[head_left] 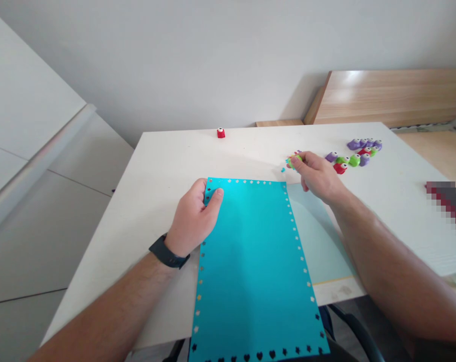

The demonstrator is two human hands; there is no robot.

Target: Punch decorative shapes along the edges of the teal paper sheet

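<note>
A blue sheet of paper [250,241] has small star, heart and flower-like holes along its edges. My left hand [198,213] grips it by the upper left corner, thumb on top and the other fingers hidden beneath. The sheet's lower end reaches past the table's front edge. Further back, my right hand [318,176] is closed on a small green craft punch [296,162], partly hidden by the fingers. Small coloured paper bits [283,170] lie on the table beside that hand. To its right sit several purple, green and red craft punches [354,160].
A single red craft punch [221,133] stands near the far edge of the white table [167,166]. A pale sheet [314,231] lies under my right forearm. At the right is a pixelated dark object [450,201]. A wooden headboard [394,95] rises behind.
</note>
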